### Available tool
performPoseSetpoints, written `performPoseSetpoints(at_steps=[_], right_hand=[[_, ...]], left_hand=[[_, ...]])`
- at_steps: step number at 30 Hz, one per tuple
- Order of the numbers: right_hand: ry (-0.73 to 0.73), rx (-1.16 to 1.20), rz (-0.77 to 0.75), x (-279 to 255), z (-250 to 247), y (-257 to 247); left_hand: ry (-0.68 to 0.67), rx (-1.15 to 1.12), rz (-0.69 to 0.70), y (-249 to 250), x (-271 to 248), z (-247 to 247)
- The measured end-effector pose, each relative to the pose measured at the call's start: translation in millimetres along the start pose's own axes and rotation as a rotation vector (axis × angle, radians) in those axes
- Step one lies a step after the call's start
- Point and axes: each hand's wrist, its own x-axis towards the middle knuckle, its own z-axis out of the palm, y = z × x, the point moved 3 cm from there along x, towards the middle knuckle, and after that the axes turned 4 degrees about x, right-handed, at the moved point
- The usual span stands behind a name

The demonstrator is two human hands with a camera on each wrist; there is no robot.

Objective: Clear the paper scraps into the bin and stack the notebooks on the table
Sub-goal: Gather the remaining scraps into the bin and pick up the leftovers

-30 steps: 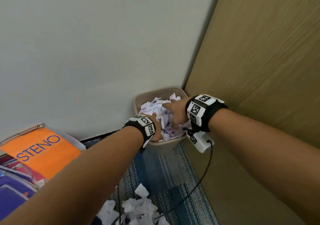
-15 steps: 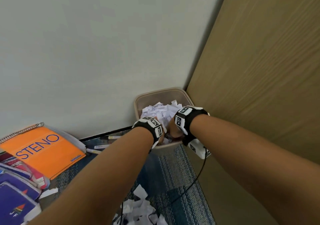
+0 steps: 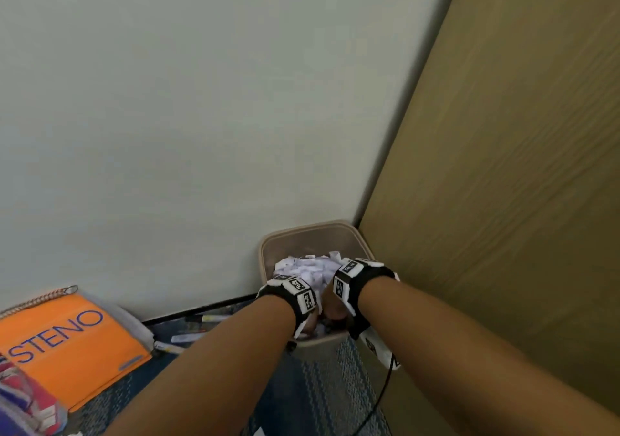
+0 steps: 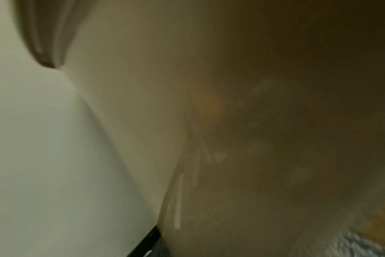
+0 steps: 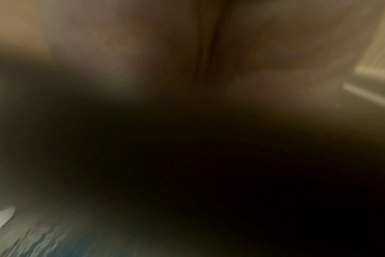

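Note:
In the head view a tan bin (image 3: 312,227) stands on the floor in the corner, filled with white paper scraps (image 3: 307,268). Both hands reach down inside its near rim, close together. Of the left hand (image 3: 312,322) and the right hand (image 3: 336,311) only small parts show behind the wrist bands; their fingers are hidden, so I cannot see whether they hold paper. An orange STENO notebook (image 3: 67,345) lies at the left, with red and purple notebooks (image 3: 25,402) below it. Both wrist views are blurred and show no fingers.
A pale wall runs behind the bin and a wooden panel (image 3: 503,201) stands close on its right. Several pens (image 3: 201,320) lie on the blue carpet (image 3: 318,385) by the skirting. A black cable (image 3: 382,395) hangs from the right wrist.
Both hands have sunk from on top of the paper heap down to the bin's near rim and drawn together. The view has tilted up, so the scraps on the carpet have left the picture.

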Motion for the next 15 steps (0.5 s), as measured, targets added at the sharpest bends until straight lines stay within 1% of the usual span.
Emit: performPoseSetpoints(at_steps=[2,4,5,7,10,12,13,14,15], right_hand=[[0.002,0.013,0.041,-5.6,-3.2,1.4],[-0.012,0.084,0.032,-24.7,-4.6,-6.9],[-0.011,0.134,0.017,-33.2,-7.0,-9.4],[-0.005,0.162,0.033,-48.9,-12.4,-13.0],[0.009,0.102,0.09,-56.6,-28.0,-6.7],[0.015,0.05,0.067,-59.3,-41.9,-2.1],[0.035,-0.002,0.053,-55.2,-49.5,4.3],[0.07,-0.06,0.057,-31.5,-57.1,24.3],[0.103,-0.092,0.058,3.7,-62.7,51.6]], left_hand=[[-0.008,0.026,-0.005,-1.5,2.1,1.7],[0.068,0.039,0.055,-4.3,-8.8,-9.2],[0.09,0.008,0.074,-6.2,-12.5,-15.4],[0.153,-0.015,0.105,-13.9,-18.7,-26.6],[0.155,-0.02,0.087,-27.3,-30.7,-43.1],[0.176,-0.052,0.064,-34.0,-45.7,-52.8],[0.233,-0.086,0.061,-38.8,-52.8,-58.2],[0.281,-0.132,0.052,-43.0,-59.7,-62.2],[0.345,-0.175,0.05,-48.8,-67.4,-66.0]])
